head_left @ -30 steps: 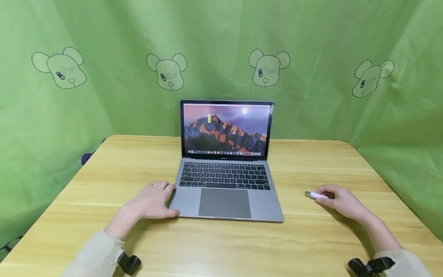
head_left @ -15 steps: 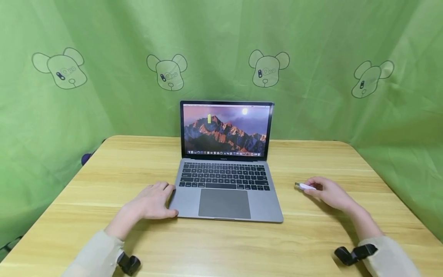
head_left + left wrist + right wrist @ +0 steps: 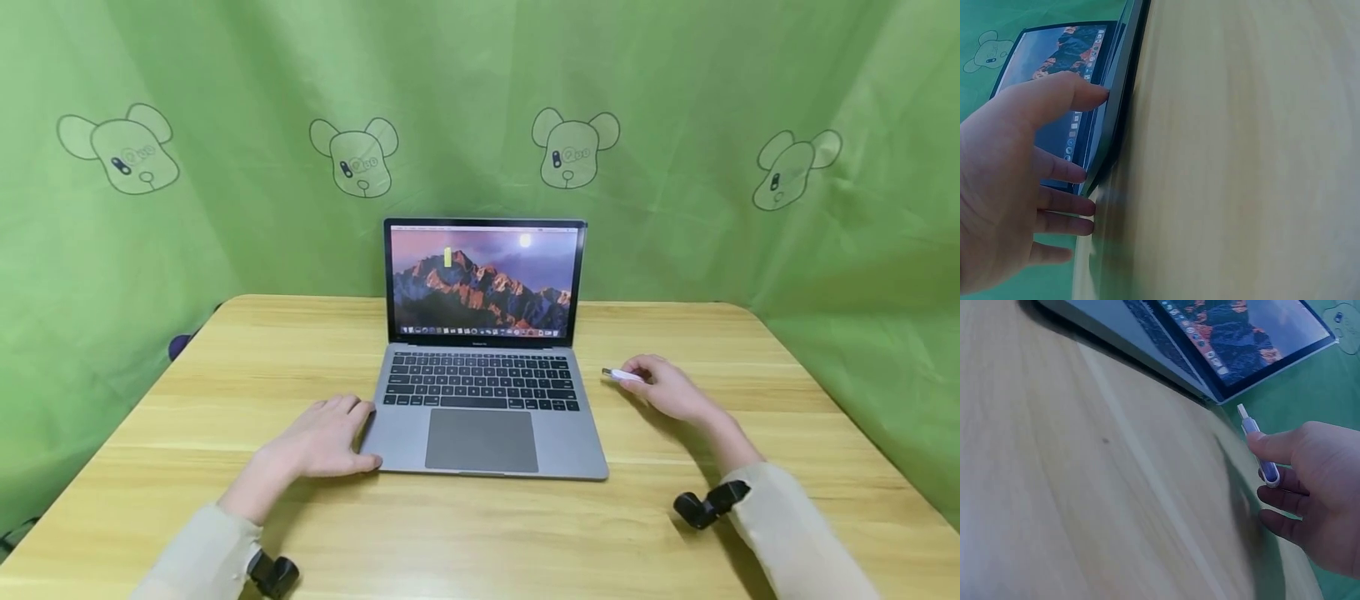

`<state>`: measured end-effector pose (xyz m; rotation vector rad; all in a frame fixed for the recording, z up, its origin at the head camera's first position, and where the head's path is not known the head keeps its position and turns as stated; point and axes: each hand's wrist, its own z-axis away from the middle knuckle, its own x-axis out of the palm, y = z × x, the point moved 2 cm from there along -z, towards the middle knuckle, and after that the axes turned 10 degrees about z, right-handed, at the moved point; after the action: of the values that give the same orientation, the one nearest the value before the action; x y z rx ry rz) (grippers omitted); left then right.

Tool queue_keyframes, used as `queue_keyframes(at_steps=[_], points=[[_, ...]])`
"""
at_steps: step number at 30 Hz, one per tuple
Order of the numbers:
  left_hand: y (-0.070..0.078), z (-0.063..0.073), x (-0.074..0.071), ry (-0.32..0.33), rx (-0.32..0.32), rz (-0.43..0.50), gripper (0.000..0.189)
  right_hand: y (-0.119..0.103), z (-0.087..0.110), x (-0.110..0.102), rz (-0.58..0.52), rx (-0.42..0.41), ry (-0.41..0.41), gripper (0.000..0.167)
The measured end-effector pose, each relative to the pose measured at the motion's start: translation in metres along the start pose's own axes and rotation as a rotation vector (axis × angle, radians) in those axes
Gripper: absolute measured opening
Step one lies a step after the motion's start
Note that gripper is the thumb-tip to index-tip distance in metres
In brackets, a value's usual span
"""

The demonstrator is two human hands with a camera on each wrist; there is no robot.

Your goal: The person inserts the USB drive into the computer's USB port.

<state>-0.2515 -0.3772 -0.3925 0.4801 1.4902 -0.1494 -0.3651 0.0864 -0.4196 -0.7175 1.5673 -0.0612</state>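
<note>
A silver laptop (image 3: 480,400) stands unfolded on the wooden table, its screen lit with a mountain picture. My left hand (image 3: 324,437) rests against its front left corner. In the left wrist view the thumb (image 3: 1088,97) touches the front edge, and the other fingers (image 3: 1063,169) reach along the left side, fairly straight. My right hand (image 3: 671,390) pinches a white and purple USB flash drive (image 3: 622,376) between thumb and fingers, beside the keyboard's right side. The drive's bare metal plug points left, toward the laptop, with a gap between them.
The light wooden table (image 3: 480,542) extends all around the laptop. Behind it and at both sides hangs a green curtain (image 3: 465,67) printed with bear heads. Each sleeve carries a black wrist camera, like the one on the right forearm (image 3: 705,507).
My right hand has carried the flash drive left and farther back, closer to the laptop's right side. The left hand keeps its place at the corner. The head view has shifted slightly.
</note>
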Motion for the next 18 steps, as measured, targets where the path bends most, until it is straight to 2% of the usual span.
queue_keyframes(at_steps=[7,18], points=[[-0.002,-0.001,0.002,-0.002,0.005,0.0,0.08,-0.005,-0.019,0.014,0.026,0.002,0.026,0.014],[-0.003,0.0,0.003,0.005,0.009,-0.001,0.08,-0.008,-0.036,0.024,0.025,-0.005,0.044,0.013]])
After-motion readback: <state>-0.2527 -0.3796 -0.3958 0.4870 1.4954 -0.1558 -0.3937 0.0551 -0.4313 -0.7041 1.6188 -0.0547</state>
